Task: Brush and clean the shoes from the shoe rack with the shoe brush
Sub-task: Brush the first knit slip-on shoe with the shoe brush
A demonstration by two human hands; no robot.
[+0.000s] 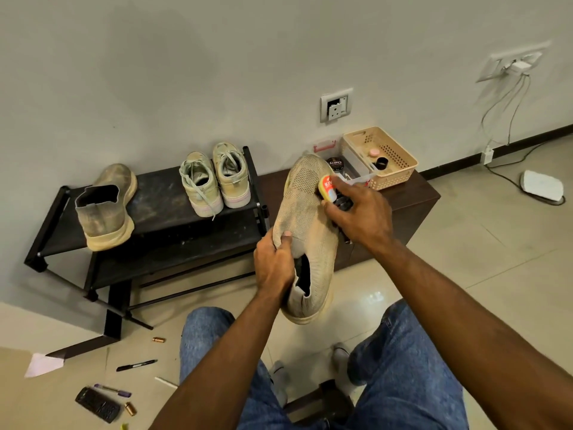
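Nearest the camera are the person's knees in blue jeans (412,377), and just above them the beige knit shoe (305,225), held in the air, toe pointing away. The left hand (274,265) is clamped on the shoe's side near the opening, thumb pressed on the knit. The right hand (356,215) is curled around a shoe brush (329,189) with an orange and yellow back, set against the right side of the toe area.

To brush well, I would keep the left grip firm so the soft upper does not buckle, and use short strokes along the knit from toe toward heel, turning the shoe to reach the sole edge.

The brush label starts with "K"; the rest is covered. A black tin (335,164) behind the shoe appears to read "Cherry". Its mate (105,209) and a laced pair (214,178) wait on the shoe rack (167,197).
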